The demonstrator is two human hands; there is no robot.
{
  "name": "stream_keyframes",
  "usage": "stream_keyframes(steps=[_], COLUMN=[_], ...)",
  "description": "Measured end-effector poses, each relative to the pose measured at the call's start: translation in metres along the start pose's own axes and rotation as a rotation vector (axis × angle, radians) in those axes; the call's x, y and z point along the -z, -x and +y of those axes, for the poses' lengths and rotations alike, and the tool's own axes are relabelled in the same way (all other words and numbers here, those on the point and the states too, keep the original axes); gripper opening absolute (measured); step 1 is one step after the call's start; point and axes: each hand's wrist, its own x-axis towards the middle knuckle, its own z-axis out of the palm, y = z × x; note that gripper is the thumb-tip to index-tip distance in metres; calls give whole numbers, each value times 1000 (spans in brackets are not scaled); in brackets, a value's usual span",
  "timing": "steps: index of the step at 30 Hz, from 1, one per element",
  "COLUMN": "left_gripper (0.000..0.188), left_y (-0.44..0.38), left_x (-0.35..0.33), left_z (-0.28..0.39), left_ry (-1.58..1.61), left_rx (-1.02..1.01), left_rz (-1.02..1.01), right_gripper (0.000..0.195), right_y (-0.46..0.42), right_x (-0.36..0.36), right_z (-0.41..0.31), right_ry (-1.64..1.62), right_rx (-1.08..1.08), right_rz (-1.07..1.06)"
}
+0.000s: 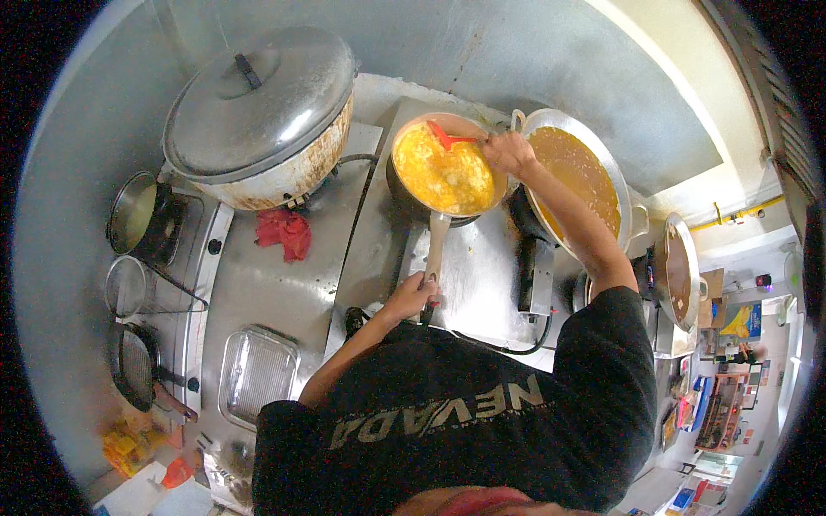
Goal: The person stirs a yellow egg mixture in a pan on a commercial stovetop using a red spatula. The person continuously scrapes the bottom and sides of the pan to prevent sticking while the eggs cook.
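My left hand (411, 295) grips the end of the light beige handle (439, 242) of a frying pan. The pan (450, 117) sits on a burner and holds a wide layer of yellow, egg-like food (439, 171), paler in patches. In my right hand (510, 153) is a red spatula (442, 137), its head touching the food near the pan's far side. My right forearm crosses over a large metal pot (624, 193) of brown liquid, hiding part of it.
A big lidded pot (271, 116) stands at the back left, with a red cloth (284, 233) before it. Along the left lie a saucepan (139, 216), a strainer (127, 286), a grill pan (137, 367) and a clear ridged tray (258, 374). Another pot (677, 271) stands right.
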Motion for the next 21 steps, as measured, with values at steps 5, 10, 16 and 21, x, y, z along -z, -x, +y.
stream_keyframes(steps=[5,10,16,21], left_gripper=[20,19,18,18], left_y=[1,-11,-7,-7], left_x=[1,6,5,4], left_z=[-7,-28,-6,-13], left_ry=[3,105,36,39], left_rx=[-35,-63,-31,-7], left_rz=[12,-30,-64,-13], right_gripper=[18,23,23,20], right_y=[22,43,52,41], right_x=[83,116,67,34], right_z=[12,39,40,6], right_ry=[-81,-264,-901,-1377], right_rx=[-86,-190,-213,-403], right_rz=[-165,-588,-974,-945])
